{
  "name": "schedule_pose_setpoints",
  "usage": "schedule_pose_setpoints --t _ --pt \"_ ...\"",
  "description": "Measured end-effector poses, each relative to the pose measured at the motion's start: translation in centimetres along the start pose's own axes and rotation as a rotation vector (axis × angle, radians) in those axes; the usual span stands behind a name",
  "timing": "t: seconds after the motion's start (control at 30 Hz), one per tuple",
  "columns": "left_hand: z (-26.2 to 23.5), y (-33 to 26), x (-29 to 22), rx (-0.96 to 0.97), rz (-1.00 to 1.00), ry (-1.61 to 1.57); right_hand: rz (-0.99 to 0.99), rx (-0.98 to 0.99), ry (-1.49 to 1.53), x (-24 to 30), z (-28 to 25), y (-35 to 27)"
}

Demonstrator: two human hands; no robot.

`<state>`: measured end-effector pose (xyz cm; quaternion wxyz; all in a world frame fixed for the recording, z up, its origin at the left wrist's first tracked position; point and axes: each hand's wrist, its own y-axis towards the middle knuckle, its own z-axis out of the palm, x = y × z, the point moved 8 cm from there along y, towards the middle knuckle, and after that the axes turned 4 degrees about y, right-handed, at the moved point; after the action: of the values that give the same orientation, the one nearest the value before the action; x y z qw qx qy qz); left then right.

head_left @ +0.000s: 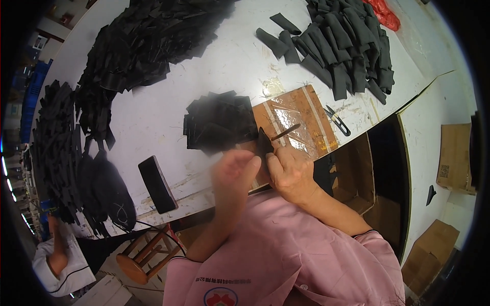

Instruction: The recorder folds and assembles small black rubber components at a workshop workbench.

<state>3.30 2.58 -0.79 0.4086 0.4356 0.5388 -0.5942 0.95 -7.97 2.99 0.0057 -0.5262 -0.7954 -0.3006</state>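
1. Your right hand [290,171] pinches a small black fabric piece [263,144] at the counter [153,112] edge, beside the stack [219,122].
2. Left hand [236,171] is blurred; can't tell its grip.
3. The piece looks light and floppy, so hold it by an edge.

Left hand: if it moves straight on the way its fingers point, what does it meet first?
Probably the small black stack on the table. The left hand is blurred and points up the picture toward it; its height above the table is unclear.
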Motion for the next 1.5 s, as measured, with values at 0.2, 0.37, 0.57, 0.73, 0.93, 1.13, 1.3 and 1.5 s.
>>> schedule_pose_setpoints --t 0.2,0.37,0.57,0.73,0.93,1.13,1.3,1.5 --pt "-0.3 0.1 0.4 -0.001 -0.018 0.023 -0.034 0.027 -0.04 0.4 0.2 -0.1" --pt "-0.1 0.1 1.0 0.026 -0.04 0.076 -0.025 0.036 -0.037 0.3 0.4 -0.3" --pt "-0.1 0.2 0.9 0.025 -0.036 0.017 0.04 0.119 0.022 -0.2 1.0 -0.5" --pt "-0.1 0.7 1.1 0.093 -0.019 0.017 0.39 0.197 0.646 -1.7 0.6 0.0" --pt "-0.3 1.9 3.3 0.01 -0.016 -0.035 0.561 0.305 0.866 -2.8 3.8 -1.3" --pt "-1.3 3.3 7.3 0.045 -0.084 -0.229 0.667 0.232 0.98 -3.4 6.0 -2.1" --pt "-0.9 3.1 6.6 0.067 -0.001 -0.127 0.27 -0.054 0.601 -2.8 4.5 -1.3" --pt "-1.3 1.9 3.3 -0.026 0.006 -0.231 0.184 -0.025 0.378 -2.3 3.6 -1.8"
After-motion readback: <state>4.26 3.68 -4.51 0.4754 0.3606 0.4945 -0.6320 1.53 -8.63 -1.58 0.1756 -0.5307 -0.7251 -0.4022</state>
